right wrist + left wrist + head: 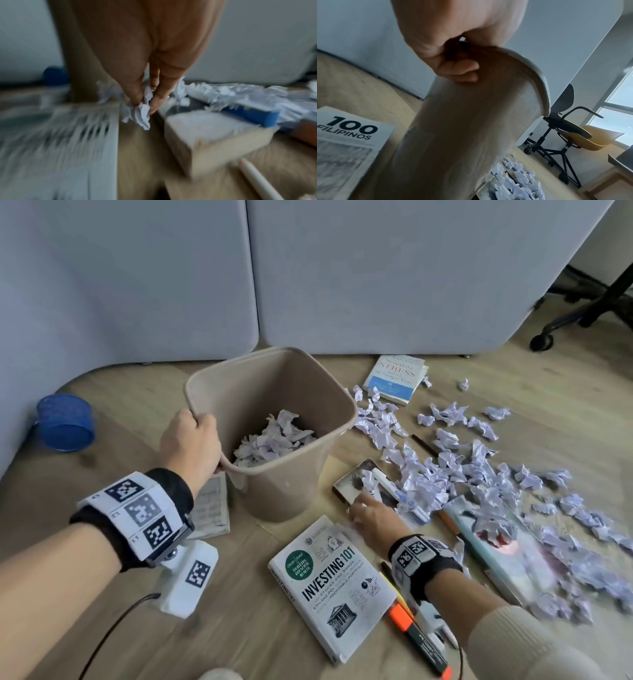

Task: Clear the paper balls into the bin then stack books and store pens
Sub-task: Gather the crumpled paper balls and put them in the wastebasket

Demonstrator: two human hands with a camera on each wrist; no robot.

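Left hand [191, 440] gripping the bin [310, 392] rim to keep it tipped and close, right hand [375, 517] pinching a paper ball [141, 113] to drop in.

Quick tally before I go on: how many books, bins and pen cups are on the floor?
Books: 5 (Investing 101, Stress book, 100 Filipinos, small dark book, large book under paper)
Bin: 1
Blue pen cup: 1
Total: 7

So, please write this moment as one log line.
phase: clearing paper | left hand: grips bin rim | right hand: pinches paper ball | books, pens: unsorted
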